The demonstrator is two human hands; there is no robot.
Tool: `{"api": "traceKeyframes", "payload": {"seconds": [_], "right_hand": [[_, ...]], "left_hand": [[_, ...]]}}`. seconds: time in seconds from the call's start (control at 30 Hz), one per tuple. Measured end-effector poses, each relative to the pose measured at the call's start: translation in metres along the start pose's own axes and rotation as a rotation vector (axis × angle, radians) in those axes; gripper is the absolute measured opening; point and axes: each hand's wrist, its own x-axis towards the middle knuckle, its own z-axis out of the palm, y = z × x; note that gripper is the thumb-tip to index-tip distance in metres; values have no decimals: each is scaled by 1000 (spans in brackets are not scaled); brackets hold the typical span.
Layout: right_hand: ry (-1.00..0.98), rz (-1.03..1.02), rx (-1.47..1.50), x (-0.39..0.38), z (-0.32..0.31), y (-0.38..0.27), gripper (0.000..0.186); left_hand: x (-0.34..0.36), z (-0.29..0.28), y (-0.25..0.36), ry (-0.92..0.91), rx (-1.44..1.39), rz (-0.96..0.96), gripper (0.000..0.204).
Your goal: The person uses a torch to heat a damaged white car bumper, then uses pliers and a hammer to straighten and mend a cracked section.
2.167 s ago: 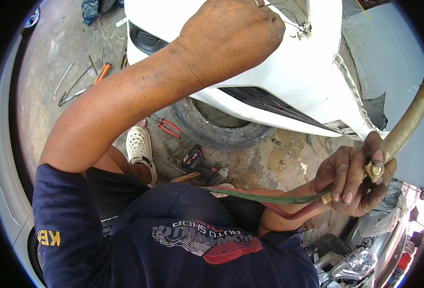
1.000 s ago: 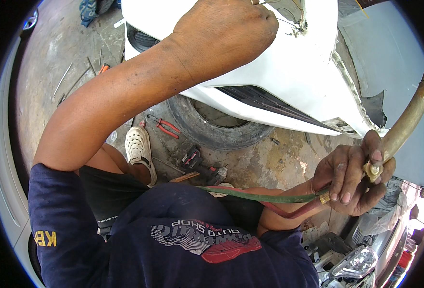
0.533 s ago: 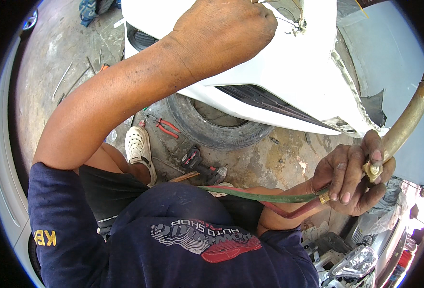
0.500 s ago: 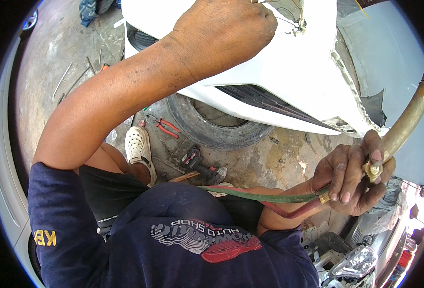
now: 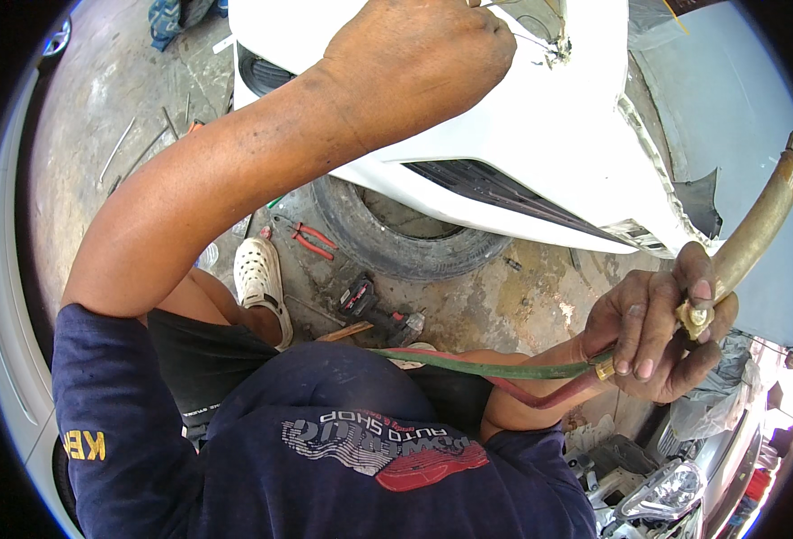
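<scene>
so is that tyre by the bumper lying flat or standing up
Lying flat: the tyre shows its sidewall and open centre to the camera above, its far part hidden by the white bumper.

Stained, scuffed concrete floor (image 5: 533,301)

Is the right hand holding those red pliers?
No, the right hand grips a brass-coloured tool, while the red-handled pliers lie on the floor near the tire.
</scene>
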Motion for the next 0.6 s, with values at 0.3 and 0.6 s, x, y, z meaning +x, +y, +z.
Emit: {"api": "traceKeyframes", "payload": {"seconds": [0.3, 0.6], "right_hand": [[-44, -1, 92, 12, -7, 2, 24], [189, 81, 213, 11, 28, 29, 30]], "left_hand": [[-15, -34, -14, 172, 135, -158, 44], [33, -122, -44, 679, -470, -511, 27]]}}
